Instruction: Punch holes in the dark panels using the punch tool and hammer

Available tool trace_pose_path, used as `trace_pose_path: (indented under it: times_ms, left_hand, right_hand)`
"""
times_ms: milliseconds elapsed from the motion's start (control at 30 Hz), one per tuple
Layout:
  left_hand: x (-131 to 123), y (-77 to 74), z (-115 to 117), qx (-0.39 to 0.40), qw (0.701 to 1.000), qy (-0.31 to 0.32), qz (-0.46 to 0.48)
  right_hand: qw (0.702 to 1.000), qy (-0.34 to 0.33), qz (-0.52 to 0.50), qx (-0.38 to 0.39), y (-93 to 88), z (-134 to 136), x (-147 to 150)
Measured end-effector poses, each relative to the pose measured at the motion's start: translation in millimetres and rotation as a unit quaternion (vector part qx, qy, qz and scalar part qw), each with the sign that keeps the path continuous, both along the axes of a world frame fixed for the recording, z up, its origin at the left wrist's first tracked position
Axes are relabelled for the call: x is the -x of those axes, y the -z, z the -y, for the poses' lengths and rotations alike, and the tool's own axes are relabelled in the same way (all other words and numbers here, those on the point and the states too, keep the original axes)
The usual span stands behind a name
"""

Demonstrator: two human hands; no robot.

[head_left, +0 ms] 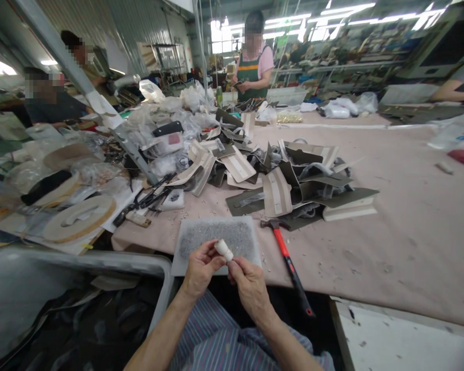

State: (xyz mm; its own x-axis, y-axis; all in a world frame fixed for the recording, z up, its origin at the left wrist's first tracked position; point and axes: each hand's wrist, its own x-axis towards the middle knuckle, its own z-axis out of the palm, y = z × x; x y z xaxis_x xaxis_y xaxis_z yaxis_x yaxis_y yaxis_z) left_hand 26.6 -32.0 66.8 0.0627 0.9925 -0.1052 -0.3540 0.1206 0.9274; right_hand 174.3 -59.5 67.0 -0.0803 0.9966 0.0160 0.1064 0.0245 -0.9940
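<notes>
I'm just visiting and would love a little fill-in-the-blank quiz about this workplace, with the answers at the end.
1. The left hand and right hand hold a small ____ piece.
2. The hammer lies to the ____ of the board.
3. The hammer's handle is red and ____.
4. At the back, an apron is green and ____.

Missing words: white; right; black; orange.

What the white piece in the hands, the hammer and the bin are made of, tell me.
White piece: perhaps plastic or wound tape, looking dull; too small to tell. 
Hammer: likely metal head, dark with a forked claw; red-and-black handle, probably plastic or rubber. 
Bin: probably molded plastic, whitish, with a rounded, seamless-looking rim.
</notes>
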Motion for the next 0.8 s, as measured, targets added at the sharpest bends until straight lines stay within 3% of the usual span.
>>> trace_pose_path:
  times_ms: [267,467,633,700,800]
  left_hand:
    - [-13.9,-7.3,-0.5,0.007,0.999,-0.007,-0.039]
    - [-31.1,-9.7,-3.5,0.025,0.99,-0.108,-0.092]
    - [-41.6,-16.5,-9.8,0.037,0.974,-0.171,-0.147]
    - [-41.3,-18.0,-12.4,0.051,0.983,-0.147,-0.098]
    - [-35.3,-18.7,-15.1,0.069,0.997,-0.034,0.018]
  right_hand:
    - [0.985,0.036,0.116,-0.126,6.9,-7.9,-6.7]
    - [0.944,0.056,0.223,-0.235,12.8,-11.2,-6.5]
    - [0.936,0.06,0.254,-0.237,16.0,-13.9,-4.9]
    - [0.949,0.051,0.234,-0.205,16.2,-15.3,-5.9]
    - [0.981,0.018,0.157,-0.109,16.0,-17.7,-8.8]
